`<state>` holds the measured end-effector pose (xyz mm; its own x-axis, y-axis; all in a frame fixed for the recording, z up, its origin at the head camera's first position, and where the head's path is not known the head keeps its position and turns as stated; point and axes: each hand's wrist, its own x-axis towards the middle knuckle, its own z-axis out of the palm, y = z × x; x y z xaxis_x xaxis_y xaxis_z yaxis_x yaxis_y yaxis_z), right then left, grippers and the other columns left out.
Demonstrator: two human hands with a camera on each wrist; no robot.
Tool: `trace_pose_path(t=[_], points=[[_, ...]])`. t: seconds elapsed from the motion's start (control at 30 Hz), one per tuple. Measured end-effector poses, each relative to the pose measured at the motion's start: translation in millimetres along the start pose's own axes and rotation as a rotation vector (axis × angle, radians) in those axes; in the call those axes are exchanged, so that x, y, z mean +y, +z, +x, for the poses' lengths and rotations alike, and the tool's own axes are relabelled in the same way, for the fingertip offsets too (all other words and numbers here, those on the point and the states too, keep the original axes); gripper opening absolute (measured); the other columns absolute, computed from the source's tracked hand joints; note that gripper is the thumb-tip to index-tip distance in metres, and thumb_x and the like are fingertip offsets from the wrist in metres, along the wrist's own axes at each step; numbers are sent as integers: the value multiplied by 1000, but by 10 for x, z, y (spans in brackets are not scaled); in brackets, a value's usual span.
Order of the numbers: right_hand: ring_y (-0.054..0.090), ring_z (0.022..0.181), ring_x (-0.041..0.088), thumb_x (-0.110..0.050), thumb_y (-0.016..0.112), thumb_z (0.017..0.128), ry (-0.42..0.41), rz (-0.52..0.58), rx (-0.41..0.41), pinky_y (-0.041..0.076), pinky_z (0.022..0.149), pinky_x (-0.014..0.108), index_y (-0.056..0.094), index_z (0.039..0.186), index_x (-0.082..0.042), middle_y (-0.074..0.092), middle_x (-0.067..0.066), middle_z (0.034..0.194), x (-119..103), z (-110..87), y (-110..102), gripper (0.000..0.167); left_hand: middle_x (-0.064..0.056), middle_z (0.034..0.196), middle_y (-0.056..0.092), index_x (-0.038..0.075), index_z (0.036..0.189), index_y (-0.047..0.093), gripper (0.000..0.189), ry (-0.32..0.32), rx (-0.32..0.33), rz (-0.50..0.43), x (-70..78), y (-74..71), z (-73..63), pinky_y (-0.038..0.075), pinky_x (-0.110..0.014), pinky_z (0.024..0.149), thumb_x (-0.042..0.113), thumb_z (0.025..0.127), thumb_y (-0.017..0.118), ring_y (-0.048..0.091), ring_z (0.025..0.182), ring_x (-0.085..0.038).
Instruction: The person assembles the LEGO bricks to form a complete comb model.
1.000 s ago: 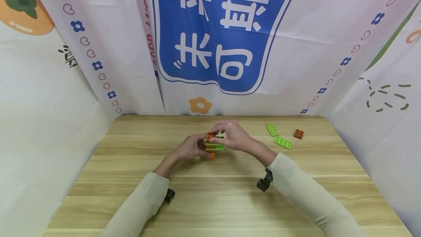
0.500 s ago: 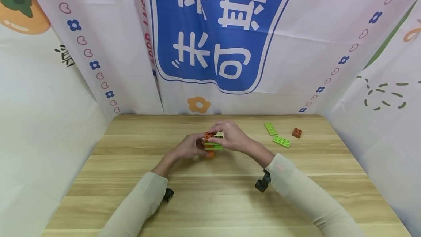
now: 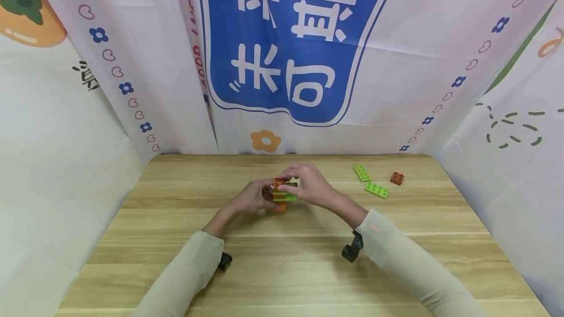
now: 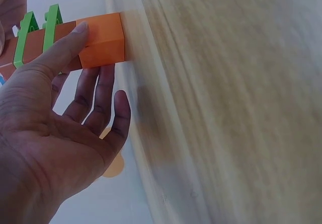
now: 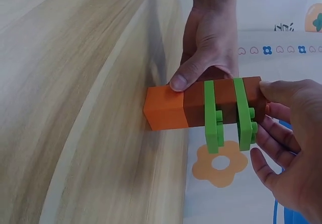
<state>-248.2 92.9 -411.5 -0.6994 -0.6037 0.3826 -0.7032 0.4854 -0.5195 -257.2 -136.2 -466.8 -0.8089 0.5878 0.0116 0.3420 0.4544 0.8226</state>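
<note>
A small tower of toy building bricks stands upright on the table between the hands. Its bottom is an orange brick (image 5: 166, 108). Above come brown bricks (image 5: 196, 104) with two flat green bricks (image 5: 211, 126) between them, jutting out to the right with their studs up. My left hand (image 3: 252, 197) steadies the tower from the left, its thumb on the lower part near the orange brick and fingers behind. At the top, my right hand (image 3: 310, 185) pinches the uppermost brown brick between thumb and fingers; its far fingertips are partly hidden in the right wrist view.
Two loose flat green bricks (image 3: 376, 190) lie to the right on the wooden table (image 3: 282, 268), almost touching. A loose brown brick (image 3: 397, 178) lies beyond them. Printed white cloth (image 3: 396, 87) hangs behind the table and along both sides.
The head view has shifted slightly. Both hands keep their hold on the brick tower, and the loose bricks stay where they were.
</note>
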Motion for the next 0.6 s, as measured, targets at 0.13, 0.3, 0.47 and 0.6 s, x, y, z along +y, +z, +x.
trace_pose_path(t=[0.13, 0.3, 0.47, 0.6], points=[[72, 97, 16, -17, 84, 93, 11, 19, 5, 60, 78, 36, 82, 113, -8, 79, 3, 106, 6, -7, 4, 23, -5, 106, 70, 14, 141, 65, 58, 4, -7, -8, -4, -11, -4, 59, -39, 88, 10, 88, 88, 68, 97, -18], [72, 98, 16, -20, 86, 92, 8, 20, 6, 61, 83, 40, 80, 118, -6, 78, 4, 108, 49, -41, -10, 30, -4, 105, 71, 13, 140, 66, 57, 5, -11, -14, -1, -12, 4, 60, -39, 88, 9, 88, 88, 68, 96, -18], [71, 99, 18, -23, 87, 91, 11, 11, 7, 61, 87, 42, 78, 122, -5, 77, 4, 109, 85, -83, -45, 37, -5, 103, 71, 12, 136, 67, 53, -2, -7, -8, -3, -14, 6, 60, -38, 88, 8, 87, 88, 68, 95, -18], [72, 101, 22, -24, 87, 91, 19, 12, 6, 61, 89, 44, 77, 123, -6, 77, 7, 113, 118, -126, -99, 38, -4, 104, 72, 11, 133, 68, 52, -11, -9, -3, -1, -12, 5, 60, -38, 89, 8, 86, 89, 69, 96, -18]])
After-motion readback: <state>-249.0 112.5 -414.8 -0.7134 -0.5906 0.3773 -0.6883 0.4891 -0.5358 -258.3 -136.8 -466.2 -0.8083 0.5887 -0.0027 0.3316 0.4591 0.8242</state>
